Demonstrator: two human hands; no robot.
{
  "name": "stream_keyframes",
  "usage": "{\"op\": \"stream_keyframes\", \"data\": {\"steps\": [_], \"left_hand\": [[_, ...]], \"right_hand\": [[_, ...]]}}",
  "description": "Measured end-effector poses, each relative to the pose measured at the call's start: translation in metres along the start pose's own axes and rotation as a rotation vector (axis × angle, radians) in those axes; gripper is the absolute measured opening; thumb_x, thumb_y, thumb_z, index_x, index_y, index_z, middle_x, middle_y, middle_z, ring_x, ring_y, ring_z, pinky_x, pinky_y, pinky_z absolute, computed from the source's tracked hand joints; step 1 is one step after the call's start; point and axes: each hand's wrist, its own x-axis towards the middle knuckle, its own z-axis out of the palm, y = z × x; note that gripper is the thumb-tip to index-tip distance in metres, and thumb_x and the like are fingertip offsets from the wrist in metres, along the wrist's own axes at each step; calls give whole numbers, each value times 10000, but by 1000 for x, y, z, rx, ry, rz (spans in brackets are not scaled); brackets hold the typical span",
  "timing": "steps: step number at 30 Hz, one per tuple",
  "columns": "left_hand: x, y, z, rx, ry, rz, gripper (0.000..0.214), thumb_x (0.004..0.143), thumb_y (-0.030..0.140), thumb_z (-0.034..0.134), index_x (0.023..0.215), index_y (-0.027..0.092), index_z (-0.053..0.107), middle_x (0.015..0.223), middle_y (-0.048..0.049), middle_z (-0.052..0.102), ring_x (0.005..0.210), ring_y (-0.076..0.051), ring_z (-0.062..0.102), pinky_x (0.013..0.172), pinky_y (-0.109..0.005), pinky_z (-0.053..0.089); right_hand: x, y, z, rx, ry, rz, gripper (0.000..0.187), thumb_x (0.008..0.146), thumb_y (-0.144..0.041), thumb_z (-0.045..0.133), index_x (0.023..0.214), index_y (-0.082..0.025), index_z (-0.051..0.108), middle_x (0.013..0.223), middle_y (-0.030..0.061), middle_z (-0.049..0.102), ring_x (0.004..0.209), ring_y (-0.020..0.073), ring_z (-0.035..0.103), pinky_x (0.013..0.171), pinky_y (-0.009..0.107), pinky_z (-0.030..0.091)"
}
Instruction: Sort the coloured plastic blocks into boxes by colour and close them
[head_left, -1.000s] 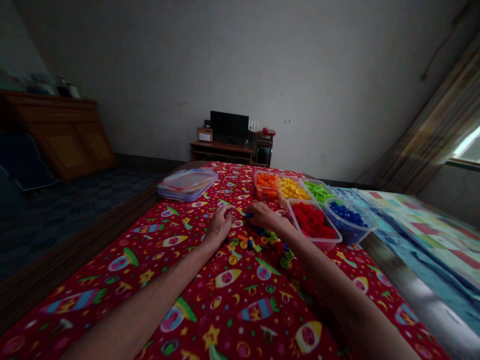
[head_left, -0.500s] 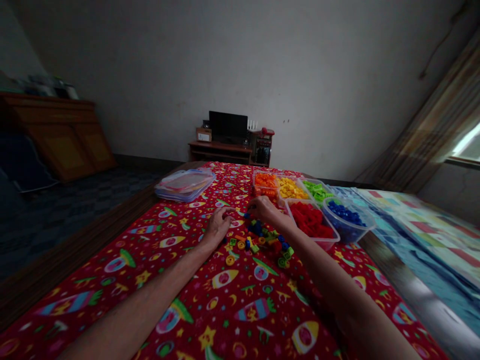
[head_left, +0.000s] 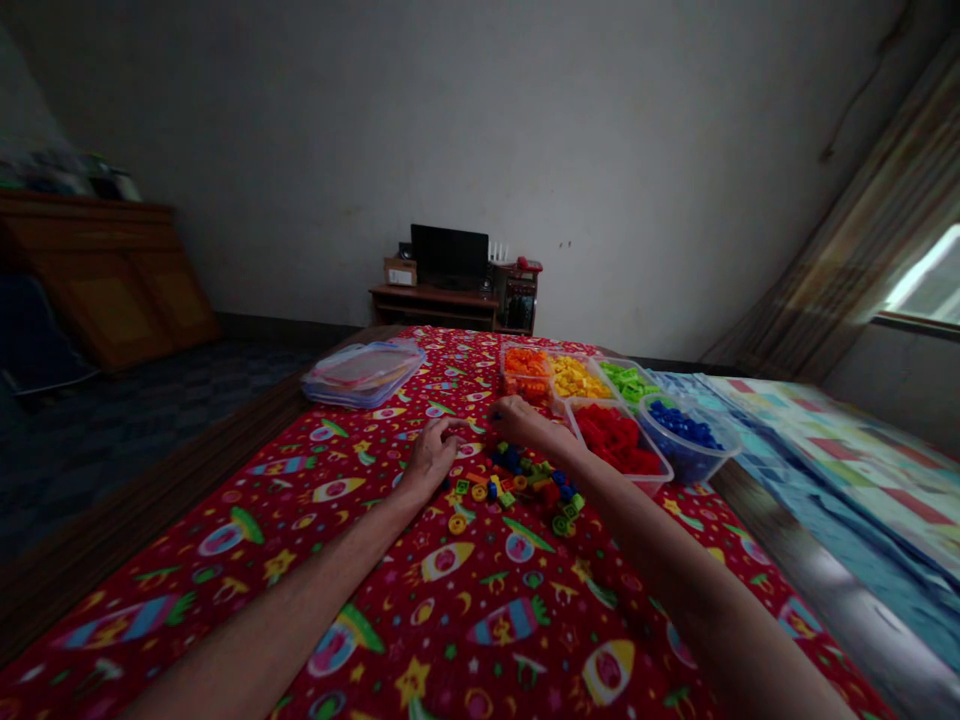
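While both forearms reach in over the red rocket-print bedspread point(head_left: 450, 640), the left hand point(head_left: 430, 462) and right hand point(head_left: 529, 425) sit low with their fingers point(head_left: 450, 428) loosely curled, neither spread wide; whether either pinches a small piece cannot be told. The loose plastic bricks point(head_left: 521, 485) lie just below and between the hands. Beside the right hand is a red-filled tub point(head_left: 615, 440), then a blue-filled tub point(head_left: 686, 440); an orange-filled tub point(head_left: 526, 375), yellow-filled tub point(head_left: 574, 378) and green-filled tub point(head_left: 628, 382) line the far edge. Beyond stands a monitor point(head_left: 448, 256).
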Motion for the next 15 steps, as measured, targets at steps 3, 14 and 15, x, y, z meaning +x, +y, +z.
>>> {"op": "stream_keyframes", "data": {"steps": [3,14,15], "left_hand": [[-1,0,0,-22,-11,4,314,710,149,451,951,167,651,989,-58,625,738,-165,640,722,-301,521],[2,-8,3,-18,0,44,356,683,190,441,958,173,668,959,-50,640,698,-163,629,672,-288,512],[3,-9,3,-18,-2,44,358,678,191,441,953,172,669,959,-51,645,698,-164,630,675,-290,512]], "right_hand": [[-14,6,-19,29,21,-28,204,822,-77,491,882,-85,686,805,78,664,705,114,544,665,210,375],[-117,116,-123,-268,203,353,260,785,-150,525,971,-117,704,858,98,698,721,142,593,676,226,399],[-125,127,-128,-293,176,408,255,784,-167,532,959,-117,710,832,95,698,702,143,595,660,227,399]]}}
